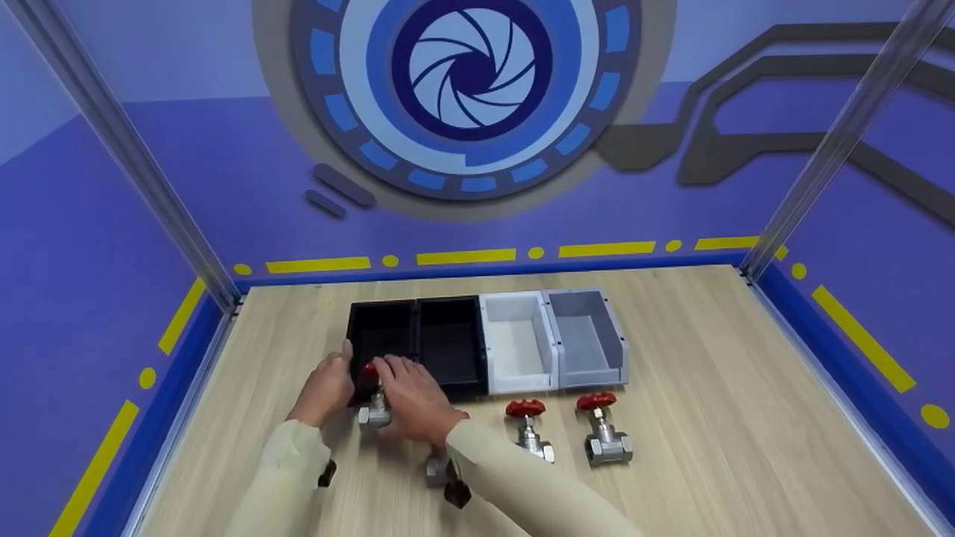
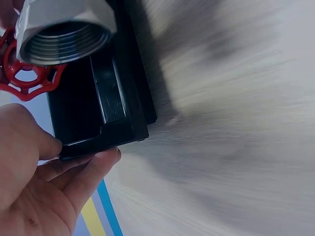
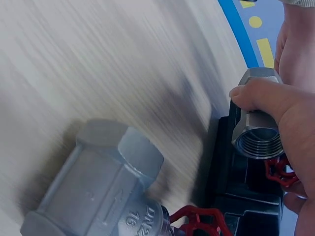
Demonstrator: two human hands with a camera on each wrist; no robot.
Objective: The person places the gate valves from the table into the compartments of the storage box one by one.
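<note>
My right hand [image 1: 416, 395] holds a steel gate valve [image 1: 375, 415] with a red handwheel over the front of the leftmost black bin [image 1: 382, 305]. In the right wrist view its thumb lies across the held valve's body [image 3: 256, 119]. The left hand [image 1: 326, 389] grips that bin's left wall; the left wrist view shows thumb and fingers pinching the black rim [image 2: 81, 147]. Beneath the right forearm lies another valve [image 1: 437, 471], mostly hidden in the head view. Its body [image 3: 98, 182] looms large in the right wrist view.
Right of the leftmost bin, joined in a row, are a second black bin [image 1: 449, 300], a white bin [image 1: 489, 350] and a grey bin [image 1: 615, 335]. Two more red-wheeled valves, one left [image 1: 531, 438] and one right [image 1: 608, 446], lie before them. Blue panels [image 1: 477, 231] enclose the wooden table [image 1: 701, 418].
</note>
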